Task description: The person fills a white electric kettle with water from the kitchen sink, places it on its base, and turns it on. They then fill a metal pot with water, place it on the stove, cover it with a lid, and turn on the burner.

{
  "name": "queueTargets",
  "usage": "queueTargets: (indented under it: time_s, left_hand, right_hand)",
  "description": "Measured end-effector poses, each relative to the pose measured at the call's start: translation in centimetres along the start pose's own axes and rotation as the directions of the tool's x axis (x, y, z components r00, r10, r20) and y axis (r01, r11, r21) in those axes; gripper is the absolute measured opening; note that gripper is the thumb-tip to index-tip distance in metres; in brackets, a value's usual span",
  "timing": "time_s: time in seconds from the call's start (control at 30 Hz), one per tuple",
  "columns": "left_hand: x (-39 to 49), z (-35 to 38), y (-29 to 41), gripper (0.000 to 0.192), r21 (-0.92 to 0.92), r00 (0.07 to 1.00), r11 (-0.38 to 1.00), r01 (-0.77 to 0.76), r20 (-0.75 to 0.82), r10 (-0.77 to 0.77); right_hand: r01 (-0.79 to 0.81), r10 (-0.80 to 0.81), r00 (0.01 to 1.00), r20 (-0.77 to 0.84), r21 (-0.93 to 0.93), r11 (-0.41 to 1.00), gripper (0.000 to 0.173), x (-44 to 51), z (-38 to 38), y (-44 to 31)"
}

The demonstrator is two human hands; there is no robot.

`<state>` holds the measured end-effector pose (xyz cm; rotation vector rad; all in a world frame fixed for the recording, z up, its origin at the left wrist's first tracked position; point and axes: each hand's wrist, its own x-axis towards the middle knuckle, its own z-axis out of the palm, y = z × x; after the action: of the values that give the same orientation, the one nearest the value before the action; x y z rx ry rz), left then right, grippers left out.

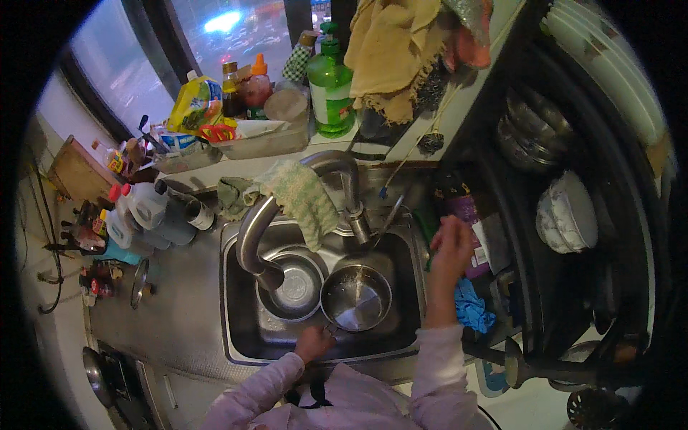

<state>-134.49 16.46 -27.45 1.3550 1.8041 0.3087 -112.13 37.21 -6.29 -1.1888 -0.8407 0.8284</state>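
My left hand [315, 344] is at the front of the stainless steel sink [228, 322], closed on the handle of a metal pot [356, 298]. Liquid shows inside the pot. Left of the pot, and close beside it, a round metal basin [293, 287] stands in the sink, partly under a curved steel faucet [252, 242]. Another faucet [357, 207] hangs over the pot, and a green and white cloth [303, 196] drapes over the metal pipe. My right hand [452, 242] is raised beyond the sink's right edge, near a purple package [481, 263]; its fingers are partly bent, and whether they hold anything is unclear.
Plastic jugs [145, 207] and a pot lid [141, 284] stand on the steel counter at left. A green pump bottle [330, 91] and a bin of condiments [263, 142] line the window ledge. At right, a black rack holds bowls [567, 215]; a blue cloth [473, 306] lies near my right forearm.
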Motion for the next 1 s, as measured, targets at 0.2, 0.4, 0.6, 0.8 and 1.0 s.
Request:
queueTargets:
  time_s: [0.2,0.4,0.6,0.8,1.0]
  left_hand:
    - [0.6,-0.1,-0.8,0.040,0.034,0.999,0.999,0.024,0.034,-0.025]
    - [0.4,-0.9,-0.6,0.042,-0.029,0.998,0.998,0.050,0.045,-0.049]
    - [0.3,-1.2,-0.1,0.040,-0.003,0.999,0.999,0.033,0.036,-0.033]
    - [0.3,-1.2,0.1,0.040,0.034,0.999,0.999,0.020,0.045,-0.022]
    - [0.6,-0.8,0.0,0.039,0.022,0.998,1.000,0.022,0.050,-0.024]
  right_hand:
    - [0.564,-0.357,0.822,0.444,-0.726,0.394,0.022,4.2,-1.0,14.0]
    - [0.510,-0.074,0.859,0.507,-0.830,0.226,0.015,6.6,-2.0,20.1]
    - [0.522,0.053,0.835,0.548,-0.819,0.240,0.014,7.1,-2.5,20.0]
    - [0.455,0.016,0.871,0.490,-0.821,0.345,0.017,6.5,-1.8,18.3]
    - [0.389,0.055,0.898,0.437,-0.845,0.368,0.022,6.8,-1.5,18.1]
